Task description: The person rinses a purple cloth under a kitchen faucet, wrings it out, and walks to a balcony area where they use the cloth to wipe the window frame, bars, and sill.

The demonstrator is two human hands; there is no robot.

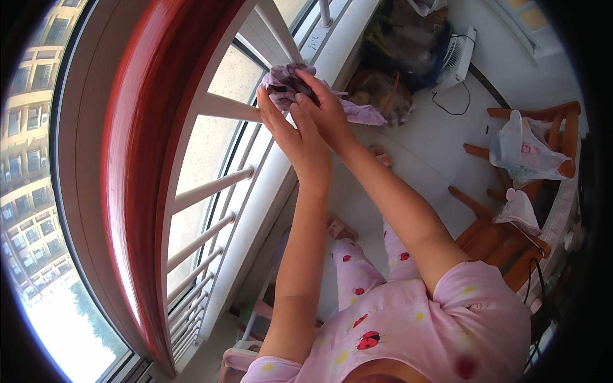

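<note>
A crumpled purple cloth [286,76] with dark, damp-looking patches is bunched between both hands, beside the white railing bars. My left hand [286,125] grips it from the near side, with the fingers along its left edge. From the right, my right hand [327,106] presses on the bundle with its fingertips. A loose end of the cloth hangs to the right, over the inner edge of the white sill [262,165]. Close behind the left fingers, a white railing bar [230,108] runs to the red handrail [125,172].
Plastic bags [383,98] and a white fan-like appliance [455,60] with a cord are on the floor at the back right. Wooden chairs [479,234] stand to my right, one with a white plastic bag [524,148]. A window [62,230] lies beyond the handrail.
</note>
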